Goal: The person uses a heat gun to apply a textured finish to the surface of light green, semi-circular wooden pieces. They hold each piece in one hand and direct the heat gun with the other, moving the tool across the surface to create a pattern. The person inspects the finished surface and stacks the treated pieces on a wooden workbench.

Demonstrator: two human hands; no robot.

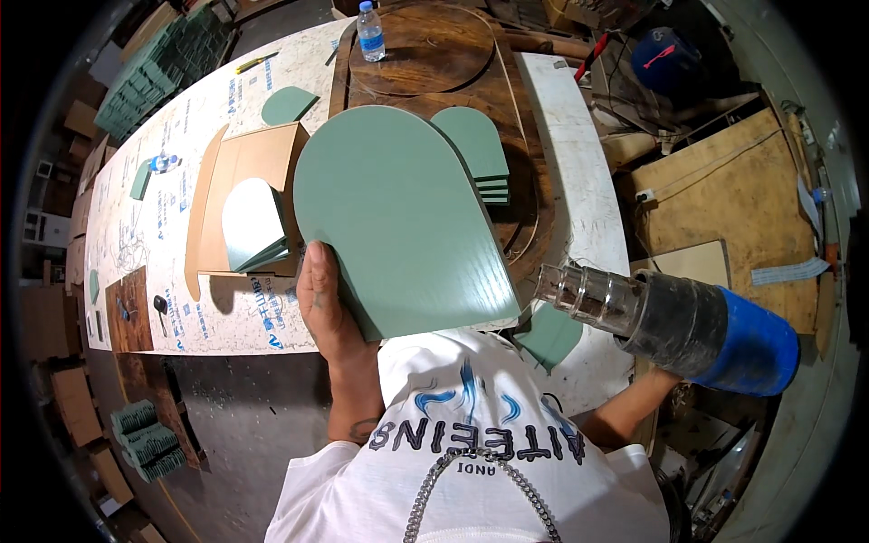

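My left hand (323,294) grips the lower left edge of a green arch-shaped panel (398,208), thumb lying on its face. The panel is tilted up in front of my chest. On the right, my right hand (668,380) holds a blue and black heat gun (697,330), whose body hides most of the fingers. Its stepped, see-through nozzle (584,294) points left, at the panel's lower right corner, apart from it. Behind the panel lies a stack of smaller green arch panels (475,149). Another green piece (550,335) lies partly hidden below the nozzle.
A stack of arch panels (253,222) with a shiny top one lies on a light wooden box (243,163). A single green panel (288,106), a yellow-handled tool (256,63) and a water bottle (370,36) are farther back. Green stacks (149,439) stand on the floor at left.
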